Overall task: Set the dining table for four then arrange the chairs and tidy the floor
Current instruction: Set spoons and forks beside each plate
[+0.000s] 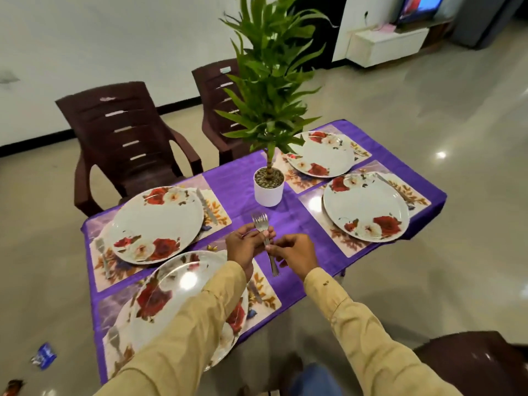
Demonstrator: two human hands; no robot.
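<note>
A table with a purple cloth carries several floral placemats, each under a white rose-patterned plate: far left, near left, far right, near right. Above the cloth's middle my left hand holds metal forks near their necks, tines pointing away. My right hand pinches a fork handle just below. A knife lies right of the far left plate and a fork on its left. The near left plate has a fork at its left too.
A potted green plant in a white pot stands at the table's centre. Two brown plastic chairs stand behind the table, another at my right. A blue wrapper and other litter lie on the floor at left.
</note>
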